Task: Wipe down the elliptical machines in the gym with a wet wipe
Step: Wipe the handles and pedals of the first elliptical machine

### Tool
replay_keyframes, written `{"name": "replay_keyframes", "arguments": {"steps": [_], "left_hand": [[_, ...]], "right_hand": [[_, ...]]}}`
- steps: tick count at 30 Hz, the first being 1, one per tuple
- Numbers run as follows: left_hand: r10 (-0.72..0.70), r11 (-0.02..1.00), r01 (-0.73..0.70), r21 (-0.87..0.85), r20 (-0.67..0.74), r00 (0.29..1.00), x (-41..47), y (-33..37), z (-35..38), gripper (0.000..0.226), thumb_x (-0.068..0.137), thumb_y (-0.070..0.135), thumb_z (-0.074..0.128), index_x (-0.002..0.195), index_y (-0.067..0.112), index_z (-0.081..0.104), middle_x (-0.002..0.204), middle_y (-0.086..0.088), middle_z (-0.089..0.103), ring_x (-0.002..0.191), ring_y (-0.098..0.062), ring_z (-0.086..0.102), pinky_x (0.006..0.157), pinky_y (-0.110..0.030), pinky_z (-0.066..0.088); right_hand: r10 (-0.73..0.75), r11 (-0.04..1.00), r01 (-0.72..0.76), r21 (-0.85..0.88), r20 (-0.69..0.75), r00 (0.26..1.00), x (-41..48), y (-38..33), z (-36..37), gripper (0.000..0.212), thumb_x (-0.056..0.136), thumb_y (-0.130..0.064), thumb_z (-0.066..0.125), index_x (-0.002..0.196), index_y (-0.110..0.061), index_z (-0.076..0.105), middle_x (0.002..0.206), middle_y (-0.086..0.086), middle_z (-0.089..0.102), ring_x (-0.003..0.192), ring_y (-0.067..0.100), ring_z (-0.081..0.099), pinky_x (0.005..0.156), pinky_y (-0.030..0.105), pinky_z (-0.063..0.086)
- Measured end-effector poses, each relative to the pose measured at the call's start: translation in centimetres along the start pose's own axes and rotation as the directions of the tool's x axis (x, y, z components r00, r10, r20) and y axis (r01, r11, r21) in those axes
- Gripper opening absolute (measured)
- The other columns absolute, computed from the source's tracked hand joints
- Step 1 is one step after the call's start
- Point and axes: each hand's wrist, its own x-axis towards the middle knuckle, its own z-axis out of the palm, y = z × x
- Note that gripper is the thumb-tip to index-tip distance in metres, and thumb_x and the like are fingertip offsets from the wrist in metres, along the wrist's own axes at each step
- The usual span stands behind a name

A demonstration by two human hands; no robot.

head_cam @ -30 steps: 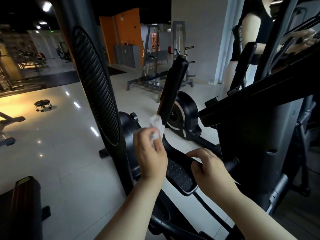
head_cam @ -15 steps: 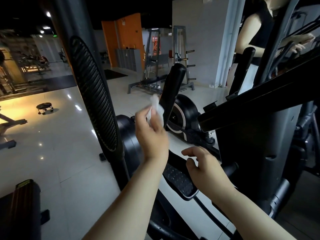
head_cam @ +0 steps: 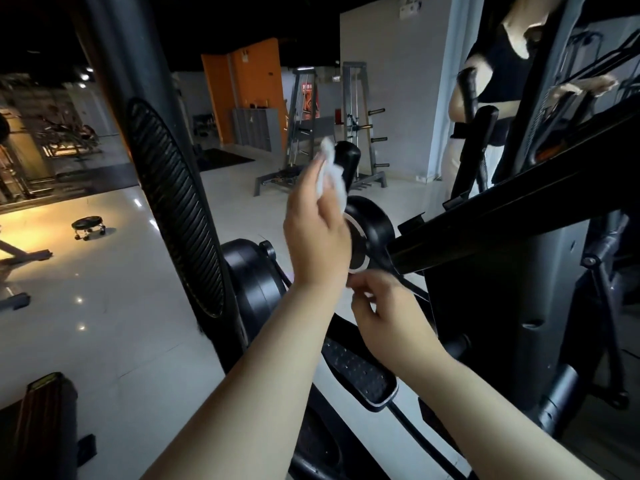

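Observation:
My left hand (head_cam: 317, 233) holds a white wet wipe (head_cam: 330, 176) and presses it against the black padded handle (head_cam: 348, 161) of the elliptical machine, near the handle's top end. My right hand (head_cam: 388, 315) hovers lower, in front of the machine's black column (head_cam: 485, 306), with its fingers loosely curled and nothing in them. The black studded pedal (head_cam: 360, 375) lies below both forearms. A black ribbed upright (head_cam: 173, 202) of the machine rises at the left.
A second elliptical's flywheel (head_cam: 367, 230) sits behind my left hand. A person in a black top (head_cam: 498, 74) stands at the upper right among machine bars. A weight rack (head_cam: 356, 133), a small wheeled stool (head_cam: 88, 227) and a bench end (head_cam: 45, 424) stand on the glossy white floor.
My left hand has slid the wipe up the padded handle from its lower part to near its top. My right hand has lifted off the bar by the pedal and risen.

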Motion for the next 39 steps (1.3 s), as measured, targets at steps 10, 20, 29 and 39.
{"name": "replay_keyframes", "arguments": {"steps": [10,20,29,39], "left_hand": [[0.172,0.985,-0.174,0.015,0.072,0.982,-1.3,-1.8,-0.4,0.041,0.104,-0.003,0.045,0.143,0.007,0.052,0.151,-0.009,0.051,0.142,-0.017,0.046,0.116,-0.034,0.041],[-0.138,0.841,0.243,-0.483,0.242,0.960,-0.3,1.3,-1.8,0.059,0.089,0.033,0.044,0.145,0.013,0.044,0.153,-0.013,0.048,0.146,-0.016,0.042,0.123,-0.037,0.031],[-0.154,0.901,0.230,-0.369,0.226,0.962,-0.1,0.1,-1.7,0.051,0.095,0.003,0.042,0.145,0.008,0.051,0.152,-0.004,0.051,0.144,-0.009,0.043,0.123,-0.038,0.032],[-0.263,0.893,0.319,-0.317,0.207,0.942,-3.1,-2.1,-2.5,0.049,0.099,0.014,0.044,0.140,0.042,0.048,0.146,0.018,0.053,0.141,-0.001,0.045,0.119,-0.035,0.036]], "right_hand": [[-0.284,0.932,0.345,0.108,-0.371,0.884,4.3,-4.7,-1.9,0.033,0.103,-0.011,0.049,0.134,-0.017,0.057,0.124,0.003,0.060,0.114,0.009,0.060,0.096,0.026,0.051],[-0.374,0.903,0.428,0.027,-0.441,0.816,6.7,-5.9,-1.4,0.030,0.099,-0.008,0.059,0.129,-0.010,0.059,0.117,-0.001,0.049,0.096,0.005,0.060,0.082,0.015,0.048],[-0.244,0.905,0.409,0.119,-0.643,0.726,9.3,-8.2,-2.6,0.027,0.098,-0.009,0.046,0.111,-0.006,0.070,0.098,-0.007,0.044,0.089,-0.012,0.048,0.084,0.002,0.035],[0.015,0.946,0.123,0.299,-0.422,0.906,8.3,-5.7,-0.3,0.027,0.095,-0.001,0.041,0.104,-0.021,0.057,0.099,0.018,0.064,0.076,0.013,0.056,0.063,0.006,0.038]]}}
